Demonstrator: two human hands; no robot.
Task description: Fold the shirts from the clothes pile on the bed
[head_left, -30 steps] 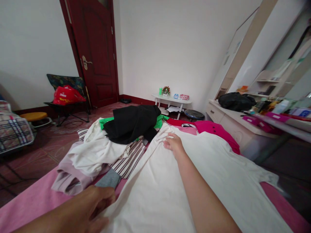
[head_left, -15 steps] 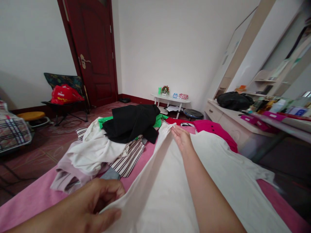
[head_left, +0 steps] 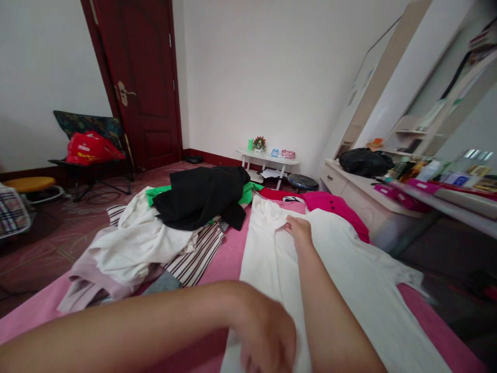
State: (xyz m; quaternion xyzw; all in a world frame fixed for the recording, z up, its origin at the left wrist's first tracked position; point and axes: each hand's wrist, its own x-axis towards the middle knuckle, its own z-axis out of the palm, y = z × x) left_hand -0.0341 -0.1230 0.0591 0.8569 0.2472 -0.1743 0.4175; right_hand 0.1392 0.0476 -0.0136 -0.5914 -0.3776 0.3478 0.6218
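A white shirt [head_left: 345, 259] lies spread over the bed, a short sleeve at its right end. Its left side is folded inward as a long strip [head_left: 258, 248]. My right hand [head_left: 298, 229] is closed at the far end, thumb and fingers pinching the folded edge of the cloth. Close to me, my left hand [head_left: 267, 331] reaches across with curled fingers pointing down, closed on the near part of that edge. Its fingertips are partly hidden and cut off by the bottom of the picture.
On the pink bed sheet [head_left: 229, 259] left of the shirt is a clothes heap with a black garment [head_left: 205, 197], a white one [head_left: 143, 248] and a striped one [head_left: 198, 259]. A magenta garment [head_left: 337, 210] lies beyond. A dresser [head_left: 349, 189] stands right.
My left hand has swung right, carrying the shirt's raised left edge over and down onto the rest. My right hand has shifted slightly right and lower, still pinching the cloth.
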